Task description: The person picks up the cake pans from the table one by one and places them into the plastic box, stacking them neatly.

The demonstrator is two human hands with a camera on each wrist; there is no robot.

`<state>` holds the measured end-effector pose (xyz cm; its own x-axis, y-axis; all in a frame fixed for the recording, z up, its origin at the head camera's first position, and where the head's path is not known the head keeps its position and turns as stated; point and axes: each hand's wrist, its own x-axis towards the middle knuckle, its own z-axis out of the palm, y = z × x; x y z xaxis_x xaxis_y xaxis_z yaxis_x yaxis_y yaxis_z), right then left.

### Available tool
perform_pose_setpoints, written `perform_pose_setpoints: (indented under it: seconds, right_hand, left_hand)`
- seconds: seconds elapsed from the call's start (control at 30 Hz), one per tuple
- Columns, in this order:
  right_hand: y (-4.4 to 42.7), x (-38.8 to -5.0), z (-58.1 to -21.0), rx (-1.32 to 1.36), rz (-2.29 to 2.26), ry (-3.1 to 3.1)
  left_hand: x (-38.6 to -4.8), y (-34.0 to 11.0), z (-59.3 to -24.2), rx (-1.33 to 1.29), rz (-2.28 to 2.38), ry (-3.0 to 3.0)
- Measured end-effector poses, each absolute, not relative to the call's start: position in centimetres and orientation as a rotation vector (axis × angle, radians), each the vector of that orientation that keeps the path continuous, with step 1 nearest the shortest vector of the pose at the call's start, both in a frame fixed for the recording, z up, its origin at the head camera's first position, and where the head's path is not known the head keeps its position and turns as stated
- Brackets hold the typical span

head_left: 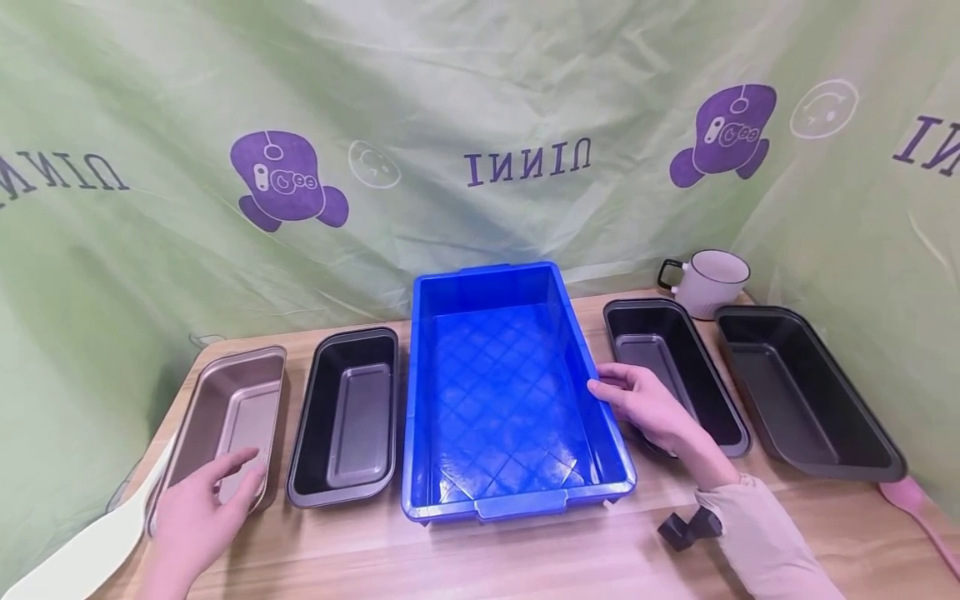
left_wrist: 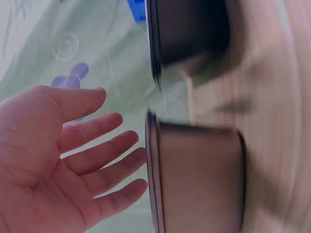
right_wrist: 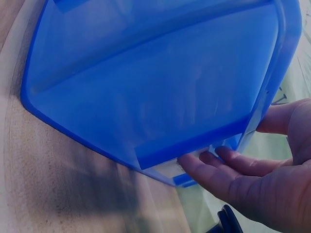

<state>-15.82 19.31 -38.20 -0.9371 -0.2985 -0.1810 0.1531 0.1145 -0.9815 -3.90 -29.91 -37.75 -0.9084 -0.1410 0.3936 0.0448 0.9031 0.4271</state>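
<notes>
A blue plastic bin (head_left: 495, 505) stands in the middle of the wooden table. My right hand (head_left: 651, 408) holds its right side, thumb over the rim and fingers against the outer wall, as the right wrist view also shows on the bin's side (right_wrist: 160, 87). At the left, my left hand (head_left: 202, 512) hovers by a rose-gold loaf pan (head_left: 206, 425), fingers spread and nothing in them. The left wrist view has that hand (left_wrist: 73, 160) beside the pan's rim; whether the fingertips touch it I cannot tell. A black loaf pan (head_left: 307, 454) sits between that pan and the bin.
Right of the bin lie two more black loaf pans (head_left: 708, 392) (head_left: 855, 417). Behind them stands a white mug (head_left: 712, 287) with a black handle. A white spatula-like tool (head_left: 90, 550) lies front left, a pink utensil (head_left: 911, 500) front right. A green printed cloth (head_left: 420, 100) hangs behind.
</notes>
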Motion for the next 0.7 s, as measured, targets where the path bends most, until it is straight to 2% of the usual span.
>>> perform_pose_setpoints:
  seconds: [0.33, 0.5, 0.7]
  right_hand:
    - [19.4, -15.8, -38.2, -0.178, -1.892, 2.071]
    - [19.5, -15.8, -38.3, -0.197, -1.899, 2.070]
    - [19.4, -15.8, -38.4, -0.209, -1.894, 2.070]
  left_hand:
    - [-1.7, -35.5, -38.1, 0.345, -0.648, -2.659]
    - [-0.4, -39.1, -39.0, 0.569, -0.878, -2.671]
    - [0.0, -41.8, -39.0, 0.717, -1.015, -2.963]
